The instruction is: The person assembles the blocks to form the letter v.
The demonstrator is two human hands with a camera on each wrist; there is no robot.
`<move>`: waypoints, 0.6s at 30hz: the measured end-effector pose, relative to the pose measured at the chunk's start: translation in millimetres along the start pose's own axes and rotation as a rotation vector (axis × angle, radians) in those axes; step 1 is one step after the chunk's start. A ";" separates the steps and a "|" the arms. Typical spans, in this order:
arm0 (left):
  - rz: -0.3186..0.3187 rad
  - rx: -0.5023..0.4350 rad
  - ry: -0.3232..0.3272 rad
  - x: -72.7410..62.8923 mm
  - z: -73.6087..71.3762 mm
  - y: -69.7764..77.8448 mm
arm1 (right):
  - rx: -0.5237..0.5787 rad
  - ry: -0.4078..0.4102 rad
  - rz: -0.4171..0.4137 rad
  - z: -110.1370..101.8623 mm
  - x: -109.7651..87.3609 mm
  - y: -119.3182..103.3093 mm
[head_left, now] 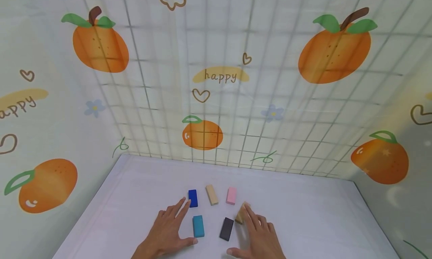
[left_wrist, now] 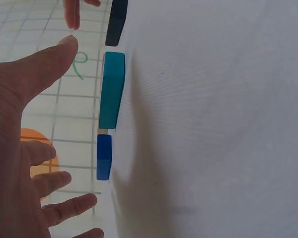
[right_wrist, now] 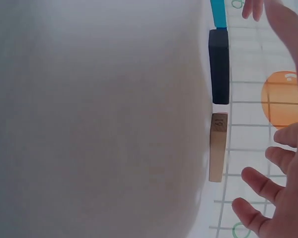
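Note:
My left hand (head_left: pixel 167 229) is spread, thumb apart from the fingers, beside a teal block (head_left: pixel 198 226) and a dark blue block (head_left: pixel 192 198). Its fingertips overlap the blue block's edge in the head view. My right hand (head_left: pixel 261 234) is likewise spread, nearest to a black block (head_left: pixel 227 229) and a wooden block (head_left: pixel 240 215) that its fingers partly cover in the head view. From the right wrist, that wooden block (right_wrist: pixel 218 148) shows small dark markings on its end, with the fingers apart from it. Neither hand holds anything.
Farther back on the white table (head_left: pixel 152 176) lie a plain wooden block (head_left: pixel 212 195) and a pink block (head_left: pixel 231 195). A grid-patterned cloth (head_left: pixel 162 83) printed with oranges hangs behind the table, and similar printed cloth borders both sides.

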State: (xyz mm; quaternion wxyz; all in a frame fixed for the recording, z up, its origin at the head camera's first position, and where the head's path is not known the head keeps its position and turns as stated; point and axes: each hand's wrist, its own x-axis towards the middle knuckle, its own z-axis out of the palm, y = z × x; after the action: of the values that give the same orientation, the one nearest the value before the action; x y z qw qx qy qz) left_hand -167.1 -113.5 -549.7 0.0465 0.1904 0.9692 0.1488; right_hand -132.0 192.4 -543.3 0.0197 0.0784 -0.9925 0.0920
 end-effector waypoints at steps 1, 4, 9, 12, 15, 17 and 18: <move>0.000 -0.002 -0.002 -0.2 0.2 -0.1 | 0.001 -0.007 0.001 0.3 0.1 -0.8; 0.005 0.002 -0.001 -0.3 1.6 -0.7 | 0.002 -0.032 0.004 -0.6 0.1 -3.6; 0.008 -0.006 0.000 -1.2 3.8 -0.9 | 0.019 -0.062 0.007 -2.2 -0.2 -6.3; 0.010 -0.005 0.002 -1.7 4.7 -1.0 | 0.033 -0.076 0.008 -0.7 0.5 -6.6; 0.016 0.002 0.009 -1.0 5.9 -2.0 | 0.043 -0.097 0.011 0.8 2.2 -7.5; 0.018 0.003 0.011 -0.3 6.9 -2.6 | 0.046 -0.109 0.016 0.7 3.3 -8.4; 0.018 0.002 0.010 -0.1 7.4 -2.8 | 0.047 -0.114 0.018 0.6 3.9 -8.8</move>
State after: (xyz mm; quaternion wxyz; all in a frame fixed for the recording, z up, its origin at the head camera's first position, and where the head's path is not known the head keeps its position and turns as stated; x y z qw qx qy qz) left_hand -166.9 -114.1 -557.6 0.0400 0.1982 0.9679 0.1492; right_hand -134.4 183.1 -542.1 -0.0397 0.0752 -0.9902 0.1107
